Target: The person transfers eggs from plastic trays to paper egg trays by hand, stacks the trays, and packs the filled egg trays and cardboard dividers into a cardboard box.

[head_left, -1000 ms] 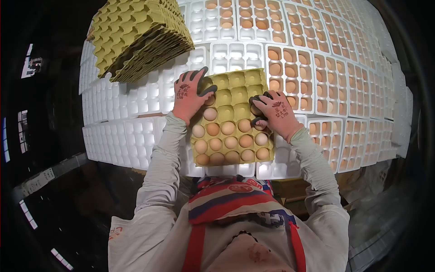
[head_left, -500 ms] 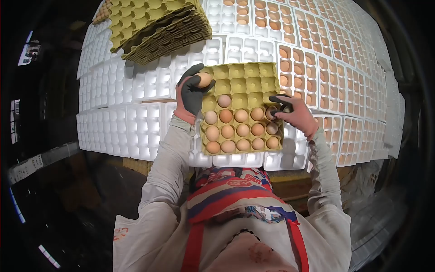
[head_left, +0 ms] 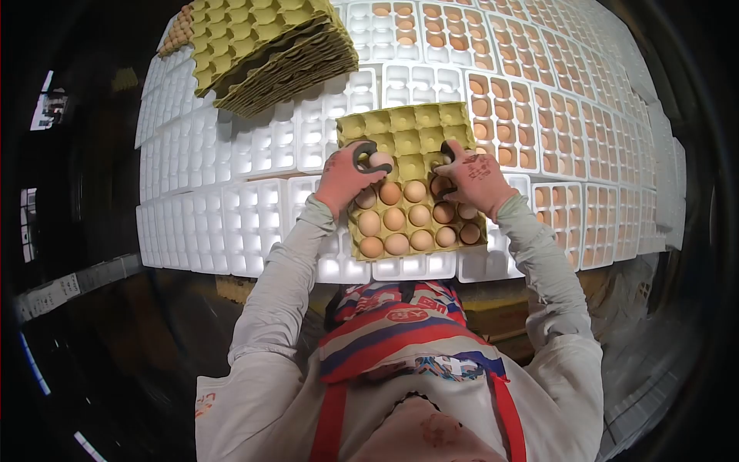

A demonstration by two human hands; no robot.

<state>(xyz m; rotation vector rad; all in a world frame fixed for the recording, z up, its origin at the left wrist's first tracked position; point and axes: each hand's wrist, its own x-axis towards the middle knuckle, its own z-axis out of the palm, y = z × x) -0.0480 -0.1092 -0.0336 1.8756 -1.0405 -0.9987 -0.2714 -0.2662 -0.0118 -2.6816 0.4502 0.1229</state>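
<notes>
A yellow-green pulp egg tray (head_left: 406, 142) lies before me, its near rows filled with brown eggs (head_left: 395, 219) and its far cups bare. My left hand (head_left: 348, 179), in a pink and dark-grey glove, is closed around a pale egg (head_left: 380, 161) above the tray's left side. Over the right side, my right hand (head_left: 475, 179), gloved alike, has its thumb and fingers curled together. What lies between those fingers is hidden. An egg (head_left: 441, 185) under the right hand is partly covered by it.
White foam trays (head_left: 254, 223) cover the table around the pulp tray. Those on the right hold many brown eggs (head_left: 504, 112). A stack of pulp trays (head_left: 269, 58) stands at the back left, with more eggs (head_left: 177, 32) beside it.
My left hand has moved right and toward me, over the tray's third row. My right hand has shifted left and inward. The tray has turned slightly.
</notes>
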